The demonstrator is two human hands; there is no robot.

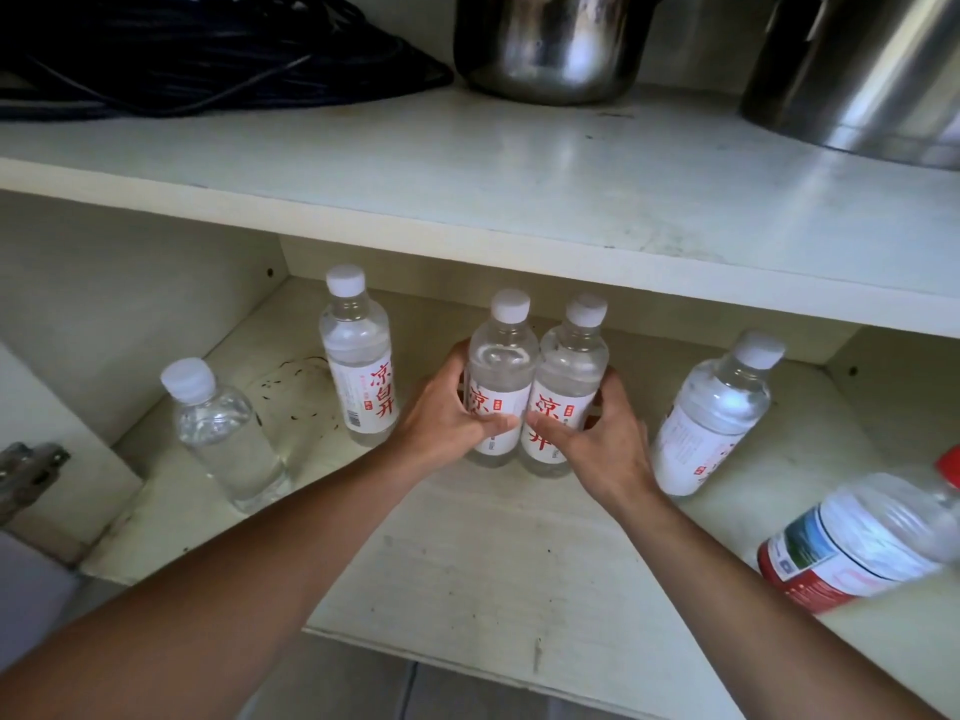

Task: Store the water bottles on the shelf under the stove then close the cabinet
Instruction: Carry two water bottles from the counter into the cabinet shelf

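Gripping two upright water bottles (535, 387) at twelve o'clock, left hand (447, 407) and right hand (597, 433) curl around them from nine and three on the lower shelf (493, 553).

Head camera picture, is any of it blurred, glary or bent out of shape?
Head view: the red-labelled bottle at the right edge is smeared by blur; the two bottles held between left hand and right hand are sharp; soft glare on the upper shelf; wide-angle lens bows the shelf edges.
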